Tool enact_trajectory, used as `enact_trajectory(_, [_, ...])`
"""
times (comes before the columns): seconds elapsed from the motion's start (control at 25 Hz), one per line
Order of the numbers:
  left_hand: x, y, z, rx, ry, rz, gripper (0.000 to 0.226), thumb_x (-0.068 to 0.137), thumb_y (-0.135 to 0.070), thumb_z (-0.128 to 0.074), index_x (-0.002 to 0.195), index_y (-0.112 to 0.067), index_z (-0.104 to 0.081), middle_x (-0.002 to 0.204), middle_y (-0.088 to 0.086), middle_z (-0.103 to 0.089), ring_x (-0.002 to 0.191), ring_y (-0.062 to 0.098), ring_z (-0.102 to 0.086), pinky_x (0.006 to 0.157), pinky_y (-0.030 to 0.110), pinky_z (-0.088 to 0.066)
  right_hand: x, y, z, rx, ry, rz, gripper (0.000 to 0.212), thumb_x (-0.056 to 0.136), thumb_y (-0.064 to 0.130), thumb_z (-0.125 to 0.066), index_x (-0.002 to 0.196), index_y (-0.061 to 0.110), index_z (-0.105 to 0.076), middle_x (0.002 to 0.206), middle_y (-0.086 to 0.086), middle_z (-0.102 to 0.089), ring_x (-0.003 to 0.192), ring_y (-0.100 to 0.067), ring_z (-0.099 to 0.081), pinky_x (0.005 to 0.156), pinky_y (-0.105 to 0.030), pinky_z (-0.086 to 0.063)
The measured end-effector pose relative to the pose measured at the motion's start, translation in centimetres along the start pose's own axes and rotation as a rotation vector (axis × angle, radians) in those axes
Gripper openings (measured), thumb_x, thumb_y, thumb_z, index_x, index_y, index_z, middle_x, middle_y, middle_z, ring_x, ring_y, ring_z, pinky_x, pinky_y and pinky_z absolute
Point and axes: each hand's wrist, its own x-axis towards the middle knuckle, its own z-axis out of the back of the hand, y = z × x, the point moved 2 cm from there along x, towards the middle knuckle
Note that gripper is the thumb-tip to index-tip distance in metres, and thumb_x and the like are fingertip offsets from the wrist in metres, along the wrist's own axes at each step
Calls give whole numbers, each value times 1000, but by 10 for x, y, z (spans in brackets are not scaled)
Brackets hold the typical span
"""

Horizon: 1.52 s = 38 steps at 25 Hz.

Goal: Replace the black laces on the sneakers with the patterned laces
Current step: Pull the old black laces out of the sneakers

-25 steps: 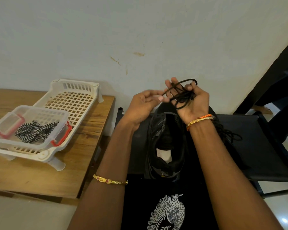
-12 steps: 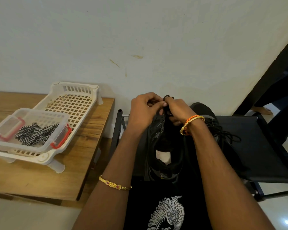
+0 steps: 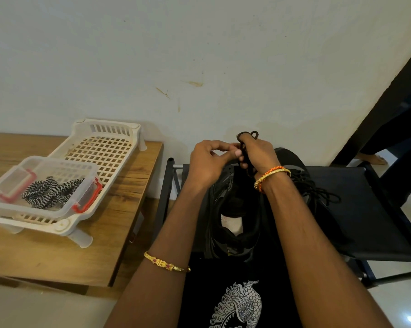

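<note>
Black lace (image 3: 245, 147), bundled in loops at frame centre above the black sneaker (image 3: 235, 209), gripped by the curled right hand (image 3: 259, 157). Left hand (image 3: 209, 162), fingers bent, pinches the same bundle. Patterned laces (image 3: 49, 191) lie in a clear container (image 3: 86, 171) on the table (image 3: 126, 185), at left.

black sneaker (image 3: 235, 209), black-white zigzag laces (image 3: 50, 192)

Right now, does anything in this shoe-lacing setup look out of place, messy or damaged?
Nothing looks damaged or spilled. Only oddities: the white wall has brownish scuff marks above the hands, and the second sneaker's black laces trail loose over the black stool. The patterned laces sit bunched in their clear container.
</note>
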Motion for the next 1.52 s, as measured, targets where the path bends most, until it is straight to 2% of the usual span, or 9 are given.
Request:
enact_trajectory(0.28, [-5, -2, -7, -36, 91, 72, 13, 87, -12, -67, 100, -14, -70, 98, 4, -71, 69, 13, -64, 74, 27, -53, 6, -10, 1, 137, -142, 21, 19, 86, 12, -58, 70, 8, -50, 52, -5, -47, 28, -6, -38, 33, -14, -33])
enact_trajectory(0.4, [-6, 4, -4, 41, 204, 229, 47, 77, -24, -69, 120, -25, -50, 128, 3, -46, 113, 20, -49, 92, 32, -45, 11, -10, 7, 12, -122, 102, 8, 87, 9, -55, 82, 10, -49, 59, -3, -54, 36, -7, -43, 35, -16, -33])
enact_trajectory(0.52, [-12, 12, -4, 293, 422, 372, 92, 68, -27, -67, 146, -33, -18, 144, 6, -23, 133, 30, -30, 109, 44, -35, 8, -8, 17, -326, -116, 214, 8, 90, 16, -55, 96, 12, -59, 78, -1, -59, 65, -14, -52, 57, -24, -42])
enact_trajectory(0.64, [-19, 16, -13, 300, 477, 396, 92, 83, -3, -57, 152, -29, -2, 151, 11, -16, 134, 34, -31, 107, 37, -36, -3, -8, 30, -616, -157, 277, 20, 90, 19, -57, 102, 6, -66, 91, -8, -62, 85, -21, -56, 76, -25, -43])
enact_trajectory(0.92, [-23, 13, -19, 284, 424, 251, 86, 85, 12, -44, 153, -20, -4, 153, 11, -16, 137, 30, -30, 107, 32, -37, -16, -20, 31, -919, 96, 19, 36, 83, 29, -66, 108, 3, -60, 97, -12, -62, 87, -26, -58, 62, -24, -41])
enact_trajectory(1.16, [-19, 17, -14, 233, 361, 216, 84, 83, 14, -45, 152, -19, -11, 150, 11, -25, 135, 28, -35, 107, 32, -38, -14, -22, 26, -839, 55, 16, 33, 82, 21, -66, 107, 0, -61, 94, -13, -60, 80, -24, -56, 49, -22, -36])
enact_trajectory(1.32, [-17, 25, -9, 222, 409, 302, 72, 88, 1, -51, 149, -17, -18, 148, 10, -33, 127, 24, -45, 98, 33, -46, -14, -26, 21, -820, 72, 17, 32, 83, 22, -64, 108, 2, -61, 98, -12, -62, 84, -23, -57, 60, -23, -41])
enact_trajectory(1.4, [-20, 18, 1, 175, 302, 307, 60, 92, -18, -58, 145, -15, -30, 142, 6, -39, 120, 19, -48, 96, 30, -45, -20, -23, 18, -721, -5, 120, 25, 84, 21, -63, 103, 4, -64, 97, -11, -64, 86, -23, -58, 69, -26, -42])
enact_trajectory(1.52, [-33, 1, 39, 465, -142, 125, 42, 92, -26, -55, 132, -14, -49, 134, 8, -49, 119, 22, -52, 99, 35, -44, -36, -13, 12, -523, -113, 277, 15, 86, 18, -62, 94, 5, -65, 89, -9, -63, 83, -21, -58, 74, -27, -45])
